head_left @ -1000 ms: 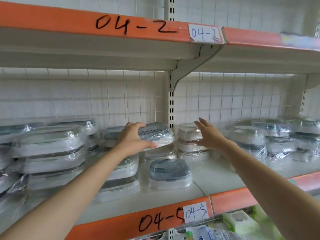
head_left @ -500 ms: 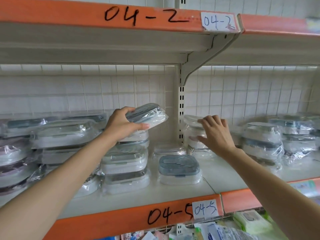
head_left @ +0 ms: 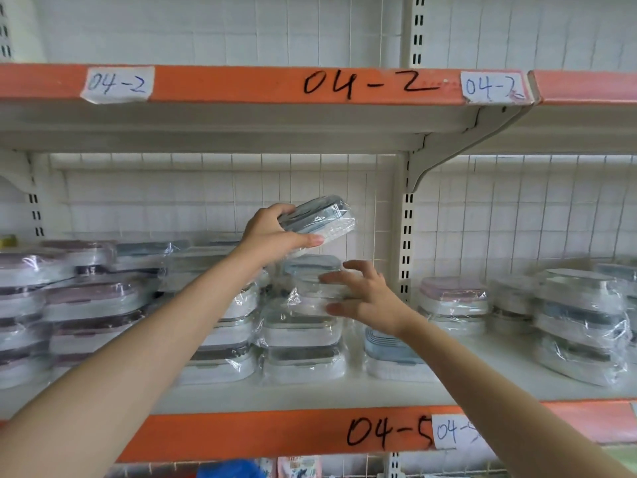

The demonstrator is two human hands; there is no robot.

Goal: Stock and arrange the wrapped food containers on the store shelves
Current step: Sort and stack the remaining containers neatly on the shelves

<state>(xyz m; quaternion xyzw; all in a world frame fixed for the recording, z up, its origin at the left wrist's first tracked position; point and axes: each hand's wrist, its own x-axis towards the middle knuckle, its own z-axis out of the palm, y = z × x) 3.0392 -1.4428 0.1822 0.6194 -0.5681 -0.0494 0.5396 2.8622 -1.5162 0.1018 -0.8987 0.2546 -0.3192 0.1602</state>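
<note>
White wire-grid backing runs behind a shelf (head_left: 310,395) edged in orange and marked "04-5". From the head view, the left hand (head_left: 272,236) has its grip clenched round a tilted wrapped container (head_left: 324,217), held above a stack of wrapped containers (head_left: 303,332). The right hand (head_left: 370,298), grip released with fingers spread, touches the stack's top container (head_left: 310,270).

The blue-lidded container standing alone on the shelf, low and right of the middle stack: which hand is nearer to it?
Right. The right hand hovers just above the blue-lidded container; the left hand is higher and further left, holding a wrapped container.
</note>
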